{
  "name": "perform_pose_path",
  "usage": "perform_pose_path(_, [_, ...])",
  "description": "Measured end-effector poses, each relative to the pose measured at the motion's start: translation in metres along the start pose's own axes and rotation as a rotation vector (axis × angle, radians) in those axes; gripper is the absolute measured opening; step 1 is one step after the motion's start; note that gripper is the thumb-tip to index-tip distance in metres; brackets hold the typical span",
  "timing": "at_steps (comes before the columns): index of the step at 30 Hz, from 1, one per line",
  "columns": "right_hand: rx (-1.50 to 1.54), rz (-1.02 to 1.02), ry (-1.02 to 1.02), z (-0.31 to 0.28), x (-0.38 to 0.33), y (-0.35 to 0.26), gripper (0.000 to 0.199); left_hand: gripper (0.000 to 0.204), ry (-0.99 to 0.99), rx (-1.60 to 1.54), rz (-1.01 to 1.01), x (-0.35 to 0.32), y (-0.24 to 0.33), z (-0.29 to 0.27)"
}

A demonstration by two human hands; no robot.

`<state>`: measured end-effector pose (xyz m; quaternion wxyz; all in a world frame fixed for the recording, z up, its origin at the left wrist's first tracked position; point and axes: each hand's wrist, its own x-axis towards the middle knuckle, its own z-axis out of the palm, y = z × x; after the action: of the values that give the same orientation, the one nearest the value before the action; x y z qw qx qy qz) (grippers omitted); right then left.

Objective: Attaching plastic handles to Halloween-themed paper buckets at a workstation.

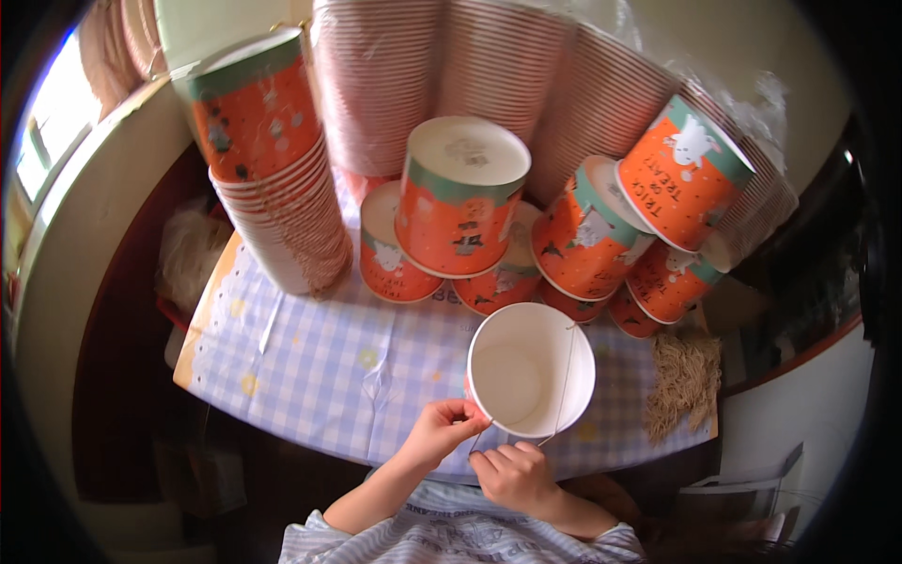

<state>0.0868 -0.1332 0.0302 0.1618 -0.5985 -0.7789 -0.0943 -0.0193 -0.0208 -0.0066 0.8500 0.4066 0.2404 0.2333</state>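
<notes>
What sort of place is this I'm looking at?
Probably a room in a home, used as a small workspace: a blue-checked tablecloth, tall stacks of paper tubs at the back, and a bundle of cord at the right.

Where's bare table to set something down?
Left, the blue checked cloth is bare between the orange paper bucket stack and the open white-lined paper bucket; right, a narrower patch reaches the beige string bundle. Printed orange buckets crowd the back.
</notes>
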Motion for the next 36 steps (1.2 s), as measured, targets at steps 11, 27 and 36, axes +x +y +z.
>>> perform_pose_path(11, [-0.073, 0.08, 0.247, -0.041, -0.043, 0.04, 0.02, 0.019, 0.172, 0.501, 0.489, 0.029, 0.045, -0.02])
perform_pose_path(27, [-0.019, 0.004, 0.454, -0.05, -0.041, 0.063, 0.021, 0.012, 0.112, 1.0, 0.706, 0.057, 0.083, -0.031])
perform_pose_path(36, [0.122, -0.022, 0.558, -0.04, -0.034, 0.053, 0.017, 0.013, 0.088, 0.81, 0.807, 0.058, 0.064, -0.035])
